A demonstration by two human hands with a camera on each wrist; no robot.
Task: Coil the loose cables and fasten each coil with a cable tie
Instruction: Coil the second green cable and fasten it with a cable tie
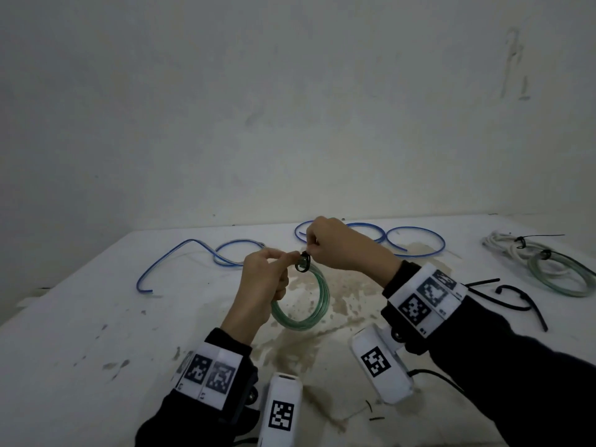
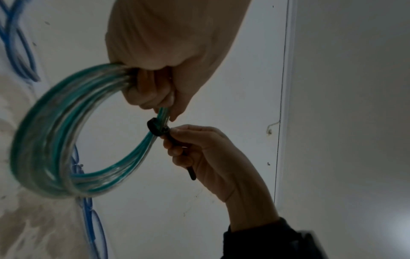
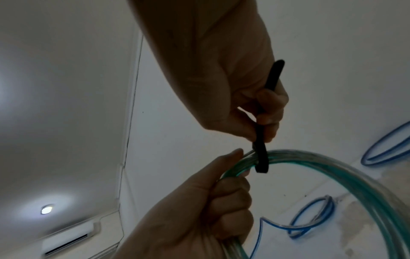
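Here the green coil (image 1: 301, 300) hangs in the air just above the stained white table (image 1: 113, 317), its turns bunched together at the top, where a black cable tie (image 1: 303, 262) is looped around them. The left hand (image 1: 264, 285) is closed around the bundle, fingers curled over the turns and the thumb lying along them right beside the tie. The right hand (image 1: 338, 243) is closed too, pinching the tie's free tail between thumb and fingers just beyond the loop; in the right wrist view the tail's end (image 3: 277, 73) sticks out past the fingers.

Farther out, a loose blue cable (image 1: 200, 256) sprawls across the back of the table, its middle stretch hidden behind both hands. At the far right lie a tied white coil (image 1: 509, 248) and a tied green coil (image 1: 564, 279), the latter cut off by the frame edge, with spare black ties (image 1: 516, 301) nearby, partly covered by the right sleeve (image 1: 516, 366).

The tie's locking head is too dark to make out. In the left wrist view the coil is blurred.
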